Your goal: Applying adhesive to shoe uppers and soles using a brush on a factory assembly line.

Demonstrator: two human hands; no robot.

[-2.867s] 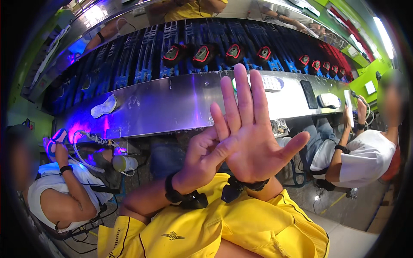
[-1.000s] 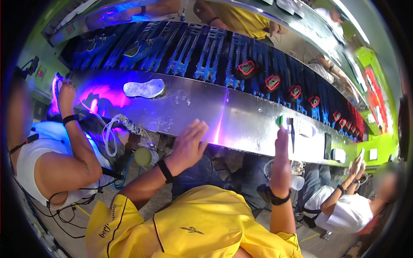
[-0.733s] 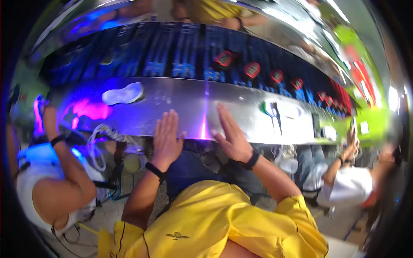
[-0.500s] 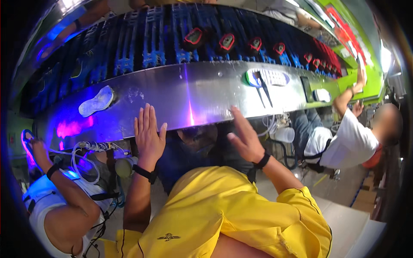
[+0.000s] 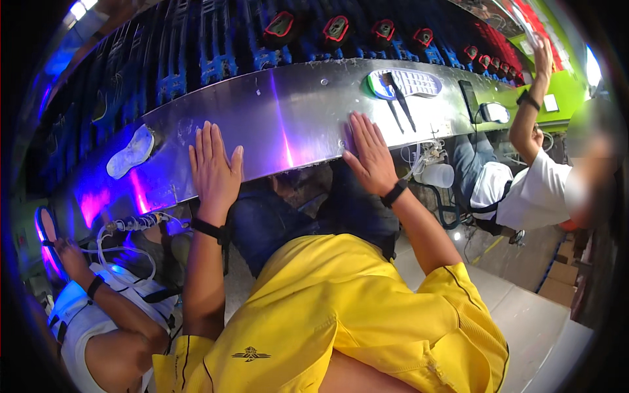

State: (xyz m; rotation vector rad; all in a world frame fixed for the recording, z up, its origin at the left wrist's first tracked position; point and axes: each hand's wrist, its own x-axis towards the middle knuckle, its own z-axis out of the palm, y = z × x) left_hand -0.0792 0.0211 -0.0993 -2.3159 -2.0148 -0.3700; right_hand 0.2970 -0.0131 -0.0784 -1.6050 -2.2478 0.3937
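Note:
My left hand (image 5: 216, 167) is open, palm down, its straight fingers over the front of the metal ledge (image 5: 249, 111). My right hand (image 5: 371, 155) is open too, fingers flat on the ledge's front edge. Neither hand holds anything. Left of my left hand is a pale shoe sole (image 5: 131, 154). Beyond my right hand lies a white-treaded sole (image 5: 419, 84) with a green and blue rim. A black tool with two long prongs (image 5: 403, 108) rests across it, prongs pointing toward me.
Behind the ledge runs a dark rack with blue bars (image 5: 218, 65), carrying several red-rimmed pieces (image 5: 280, 25). A dark flat block (image 5: 469, 98) lies farther right. One co-worker (image 5: 111, 314) at left holds a sole (image 5: 47, 232); another (image 5: 534, 190) reaches up at right. A white cup (image 5: 438, 175) hangs below the ledge.
My right hand has moved farther onto the ledge, its fingers now laid forward. My left hand stays flat. The whole view has shifted slightly; the soles lie as before.

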